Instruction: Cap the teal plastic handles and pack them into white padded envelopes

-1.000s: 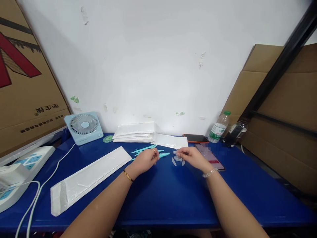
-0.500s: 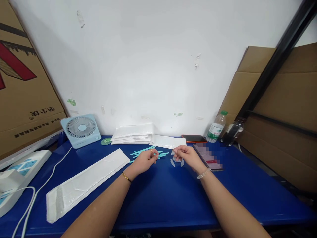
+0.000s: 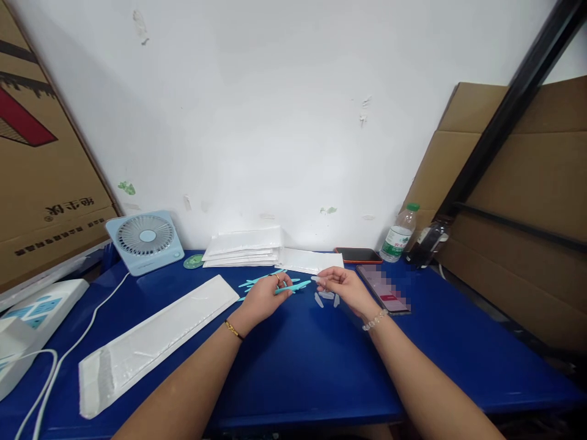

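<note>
Between the thumb and fingers of my left hand (image 3: 265, 297) is a slim teal stick (image 3: 298, 286), which looks like an eyebrow razor. Its free end points right, close to my right hand (image 3: 347, 291). My right hand is closed in a pinch on a small translucent plastic cap (image 3: 316, 278), near the tip of the razor. Whether cap and razor touch is hard to tell. Several more teal razors (image 3: 247, 283) lie loosely on the table behind my left hand, partly hidden by it. Below my right fingers, several loose translucent caps (image 3: 319, 300) lie on the blue tabletop (image 3: 302, 366).
A long white padded envelope (image 3: 160, 342) lies at left, with stacked white envelopes (image 3: 243, 247) against the wall. A blue fan (image 3: 147, 241) and power strip (image 3: 41, 311) stand left. Two phones, one dark (image 3: 358, 255), one lit (image 3: 385, 290), and two bottles (image 3: 398, 235) are right.
My left hand has lifted a teal razor from the pile and holds it out rightward. My right hand has picked up a translucent cap and brought it near the razor's tip.
</note>
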`<action>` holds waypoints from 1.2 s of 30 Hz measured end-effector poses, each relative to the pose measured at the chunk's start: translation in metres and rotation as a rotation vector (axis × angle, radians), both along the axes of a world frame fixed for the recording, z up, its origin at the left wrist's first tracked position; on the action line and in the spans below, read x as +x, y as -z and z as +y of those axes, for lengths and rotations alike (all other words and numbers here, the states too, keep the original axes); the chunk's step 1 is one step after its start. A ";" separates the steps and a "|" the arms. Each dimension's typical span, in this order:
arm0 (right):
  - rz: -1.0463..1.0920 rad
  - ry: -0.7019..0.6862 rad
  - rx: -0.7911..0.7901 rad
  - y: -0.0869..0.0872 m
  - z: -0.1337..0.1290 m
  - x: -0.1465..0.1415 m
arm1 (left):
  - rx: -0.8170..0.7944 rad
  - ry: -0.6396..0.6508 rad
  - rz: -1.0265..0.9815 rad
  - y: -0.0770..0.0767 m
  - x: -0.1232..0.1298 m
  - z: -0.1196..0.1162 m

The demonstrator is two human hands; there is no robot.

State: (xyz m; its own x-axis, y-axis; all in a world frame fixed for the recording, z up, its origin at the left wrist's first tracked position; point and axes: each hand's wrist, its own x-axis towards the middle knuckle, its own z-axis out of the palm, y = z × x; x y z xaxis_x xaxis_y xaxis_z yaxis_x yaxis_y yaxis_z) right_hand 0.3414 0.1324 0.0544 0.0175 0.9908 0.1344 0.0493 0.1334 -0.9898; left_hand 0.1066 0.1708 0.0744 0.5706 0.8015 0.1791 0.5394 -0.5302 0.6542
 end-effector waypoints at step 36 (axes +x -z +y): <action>-0.997 0.006 0.050 0.014 -0.002 0.000 | 0.169 -0.150 0.410 0.019 -0.003 0.010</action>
